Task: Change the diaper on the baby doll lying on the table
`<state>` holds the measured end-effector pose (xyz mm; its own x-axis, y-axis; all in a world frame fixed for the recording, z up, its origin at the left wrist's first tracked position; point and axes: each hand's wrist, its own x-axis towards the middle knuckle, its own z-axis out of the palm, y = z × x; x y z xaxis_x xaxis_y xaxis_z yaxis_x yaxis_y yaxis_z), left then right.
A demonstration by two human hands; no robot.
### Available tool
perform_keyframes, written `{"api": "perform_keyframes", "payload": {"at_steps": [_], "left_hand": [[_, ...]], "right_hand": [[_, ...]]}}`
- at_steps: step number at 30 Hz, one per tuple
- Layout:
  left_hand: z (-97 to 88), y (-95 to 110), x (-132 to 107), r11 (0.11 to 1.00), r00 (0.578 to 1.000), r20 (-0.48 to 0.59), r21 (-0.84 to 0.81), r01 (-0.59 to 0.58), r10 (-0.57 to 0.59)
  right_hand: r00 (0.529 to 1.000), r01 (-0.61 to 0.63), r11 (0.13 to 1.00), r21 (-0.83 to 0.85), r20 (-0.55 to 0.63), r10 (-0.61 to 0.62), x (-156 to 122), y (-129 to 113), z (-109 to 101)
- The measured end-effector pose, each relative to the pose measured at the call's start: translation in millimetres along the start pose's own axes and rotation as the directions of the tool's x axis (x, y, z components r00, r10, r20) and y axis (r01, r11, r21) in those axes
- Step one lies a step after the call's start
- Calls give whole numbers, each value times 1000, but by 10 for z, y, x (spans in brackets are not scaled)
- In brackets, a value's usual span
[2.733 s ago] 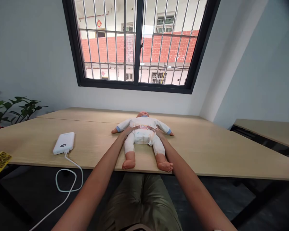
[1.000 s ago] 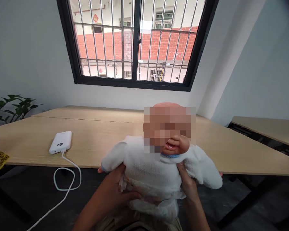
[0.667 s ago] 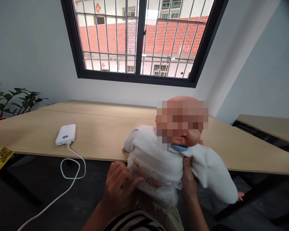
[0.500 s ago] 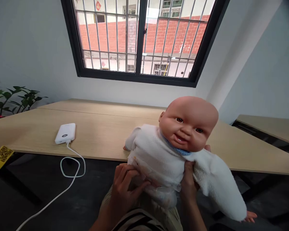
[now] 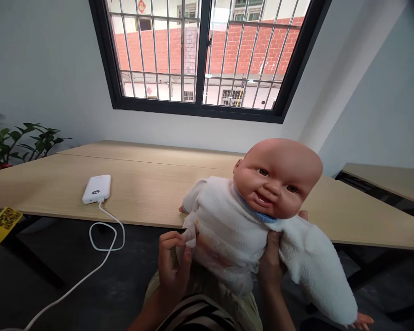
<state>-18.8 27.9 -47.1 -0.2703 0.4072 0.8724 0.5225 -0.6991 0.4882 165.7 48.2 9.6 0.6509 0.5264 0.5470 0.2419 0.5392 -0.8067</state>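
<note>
The wooden bench (image 5: 152,193) spans mid-frame; before its near edge, lower centre-right, the baby doll (image 5: 234,225) in white fleece is held upright, leaning right. The left hand (image 5: 172,269) pinches the fleece's lower edge, and the right hand (image 5: 271,264) grips the doll's side under its arm. A power bank (image 5: 96,188) lies on the bench, left.

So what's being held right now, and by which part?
A baby doll: right hand grips its torso under the arm; left hand pinches the lower edge of its white top.
</note>
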Motion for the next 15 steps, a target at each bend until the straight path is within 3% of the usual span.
{"api": "perform_keyframes", "payload": {"at_steps": [1, 3, 6, 10, 15], "left_hand": [[-3, 13, -19, 1000, 999, -48, 11, 6, -5], [-1, 81, -52, 994, 994, -61, 63, -90, 94], [36, 234, -88, 955, 961, 102, 124, -269, 257], [123, 362, -146, 963, 942, 238, 76, -260, 236], [192, 405, -191, 963, 936, 245, 33, -268, 252]], "right_hand": [[1000, -1, 1000, -5, -4, 1, -5, 5, 1], [1000, 1, 1000, -22, -8, -1, -14, 18, 2], [1000, 4, 999, -46, 4, -4, -23, 23, -1], [1000, -5, 998, -56, 30, 7, -29, 2, -11], [1000, -12, 999, -47, 26, 13, -52, 11, -1]]}}
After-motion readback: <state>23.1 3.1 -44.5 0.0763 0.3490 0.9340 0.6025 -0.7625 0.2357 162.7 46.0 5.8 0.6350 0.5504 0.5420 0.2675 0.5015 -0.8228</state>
